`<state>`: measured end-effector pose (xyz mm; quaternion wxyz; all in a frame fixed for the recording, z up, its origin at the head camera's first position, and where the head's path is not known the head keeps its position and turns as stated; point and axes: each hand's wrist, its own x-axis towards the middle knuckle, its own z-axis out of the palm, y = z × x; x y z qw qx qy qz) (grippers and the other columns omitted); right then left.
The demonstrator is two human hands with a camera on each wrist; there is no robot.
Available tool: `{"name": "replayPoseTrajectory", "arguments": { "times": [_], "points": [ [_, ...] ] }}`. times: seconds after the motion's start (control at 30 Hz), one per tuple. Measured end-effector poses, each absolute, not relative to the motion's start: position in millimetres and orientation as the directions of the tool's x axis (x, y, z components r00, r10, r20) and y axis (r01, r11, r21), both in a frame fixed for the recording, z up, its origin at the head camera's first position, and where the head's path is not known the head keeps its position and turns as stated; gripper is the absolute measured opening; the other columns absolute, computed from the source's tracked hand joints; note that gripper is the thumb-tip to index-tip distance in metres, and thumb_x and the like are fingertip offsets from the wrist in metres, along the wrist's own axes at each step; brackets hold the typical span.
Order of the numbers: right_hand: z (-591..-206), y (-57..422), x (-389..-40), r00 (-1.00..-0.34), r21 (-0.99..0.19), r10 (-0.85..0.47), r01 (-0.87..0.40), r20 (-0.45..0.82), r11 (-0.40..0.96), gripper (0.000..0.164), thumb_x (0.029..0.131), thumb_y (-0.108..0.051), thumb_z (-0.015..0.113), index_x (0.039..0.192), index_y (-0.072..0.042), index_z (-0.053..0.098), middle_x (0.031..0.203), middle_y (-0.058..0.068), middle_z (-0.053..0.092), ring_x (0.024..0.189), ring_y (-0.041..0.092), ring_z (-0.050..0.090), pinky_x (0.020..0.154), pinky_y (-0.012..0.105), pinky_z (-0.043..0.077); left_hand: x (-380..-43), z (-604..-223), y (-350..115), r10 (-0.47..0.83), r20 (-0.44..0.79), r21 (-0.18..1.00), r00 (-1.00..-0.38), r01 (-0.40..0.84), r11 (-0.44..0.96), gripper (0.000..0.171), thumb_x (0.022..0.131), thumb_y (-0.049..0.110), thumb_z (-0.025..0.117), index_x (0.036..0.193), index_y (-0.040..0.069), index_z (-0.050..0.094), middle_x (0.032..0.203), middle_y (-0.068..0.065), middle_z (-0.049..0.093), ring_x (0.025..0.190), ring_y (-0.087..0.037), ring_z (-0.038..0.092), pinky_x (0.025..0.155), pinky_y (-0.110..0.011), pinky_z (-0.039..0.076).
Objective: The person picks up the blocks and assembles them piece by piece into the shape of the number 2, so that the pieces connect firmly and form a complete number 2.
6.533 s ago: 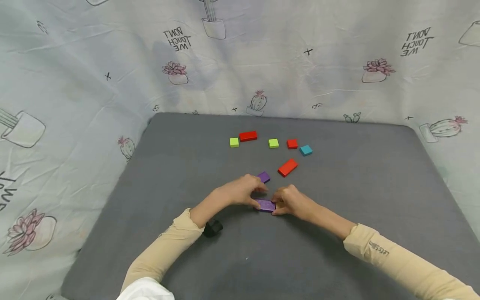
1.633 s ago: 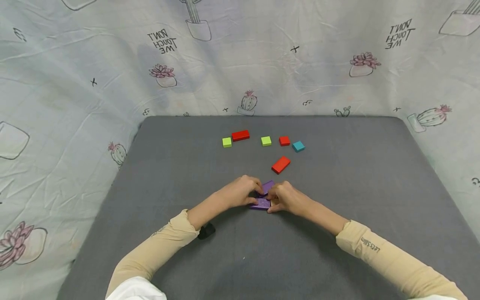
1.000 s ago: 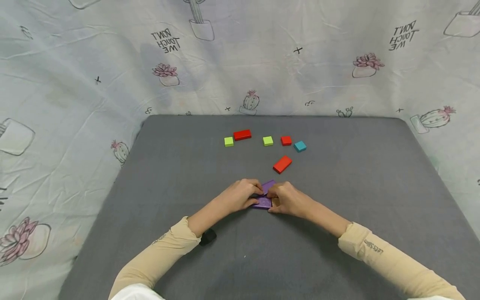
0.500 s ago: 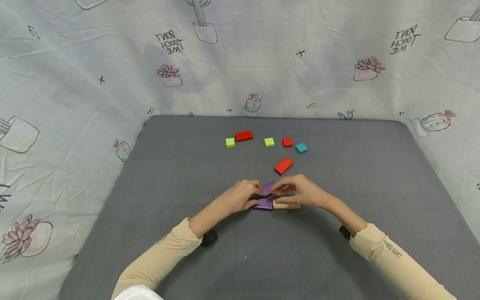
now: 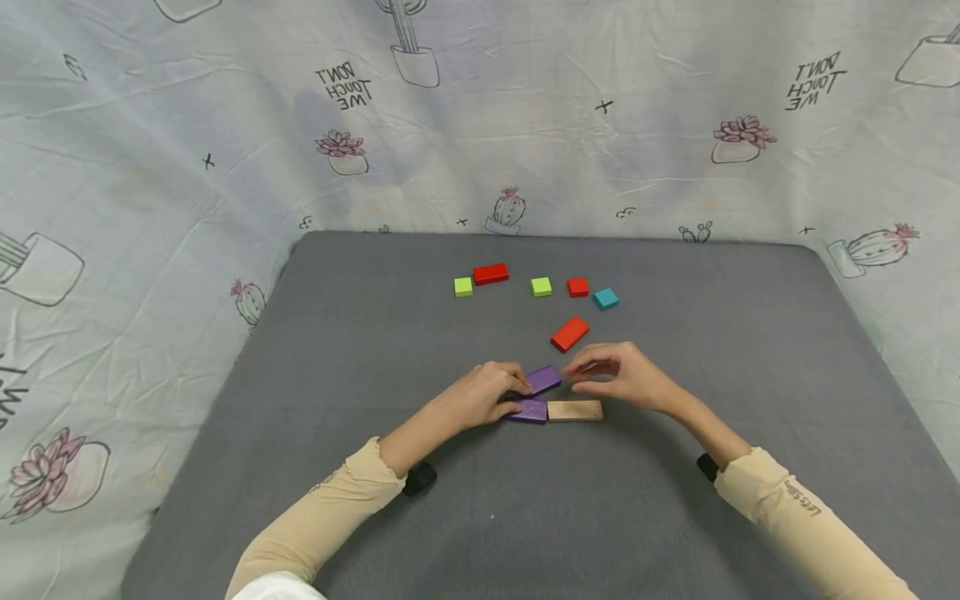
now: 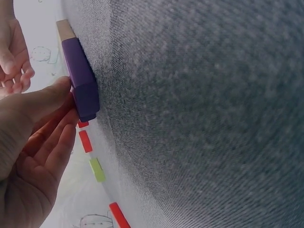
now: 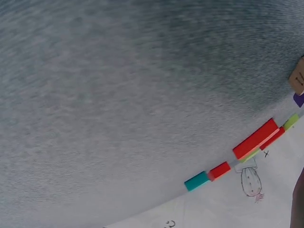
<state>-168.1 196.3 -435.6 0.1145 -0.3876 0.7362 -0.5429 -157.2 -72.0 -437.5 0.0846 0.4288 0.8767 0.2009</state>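
Note:
Two purple blocks lie near the middle of the grey table: a near purple block, and a far purple block set at a slant behind it. My left hand pinches the left end of the near one, thumb on its edge and fingers between the two blocks. In the left wrist view the thumb meets the purple block at its upper corner. End to end with it, at the right, is a plain wooden block. Just above and behind the wooden block hovers my right hand, fingers apart and holding nothing.
Farther back lie a slanted red block, a long red block, a small red block, a teal block and two lime blocks, one left and one central. A printed cloth hangs behind the table.
The right hand has let go of the wooden block and moved up and right, uncovering it. Earlier, the far purple block was brought nearer. The left hand stays at the purple blocks.

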Motion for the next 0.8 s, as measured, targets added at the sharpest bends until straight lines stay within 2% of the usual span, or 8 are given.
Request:
{"name": "replayPoseTrajectory", "arguments": {
  "times": [0.13, 0.37, 0.8],
  "points": [
    [-438, 203, -169, -0.68, -0.883, -0.683, -0.456, 0.268, 0.107, 0.024, 0.081, 0.008, 0.071, 0.104, 0.012, 0.065, 0.099, 0.026, 0.064, 0.091, 0.031, 0.065, 0.08, 0.028, 0.054, -157, -436, -71, 0.783, 0.007, 0.418, -0.622, 0.713, 0.563, 0.023, 0.086, 0.014, 0.073, 0.107, 0.005, 0.073, 0.108, -0.004, 0.066, 0.103, -0.016, 0.063, 0.089, -0.029, 0.05],
    [-443, 215, -174, -0.695, -0.896, -0.663, -0.437, 0.278, 0.082, 0.025, 0.078, 0.012, 0.071, 0.102, 0.015, 0.063, 0.097, 0.029, 0.062, 0.09, 0.034, 0.065, 0.08, 0.029, 0.054, -157, -437, -70, 0.775, -0.021, 0.411, -0.632, 0.701, 0.583, 0.023, 0.086, 0.016, 0.073, 0.108, 0.007, 0.073, 0.108, -0.002, 0.065, 0.103, -0.014, 0.063, 0.09, -0.028, 0.05],
    [-450, 231, -192, -0.765, -0.931, -0.624, -0.326, 0.159, 0.163, 0.026, 0.079, 0.01, 0.071, 0.103, 0.015, 0.064, 0.1, 0.033, 0.063, 0.092, 0.037, 0.066, 0.077, 0.027, 0.054, -155, -440, -71, 0.771, -0.008, 0.416, -0.637, 0.699, 0.582, 0.023, 0.086, 0.016, 0.073, 0.108, 0.008, 0.074, 0.108, -0.002, 0.066, 0.102, -0.014, 0.063, 0.089, -0.028, 0.05]
  ]
}}
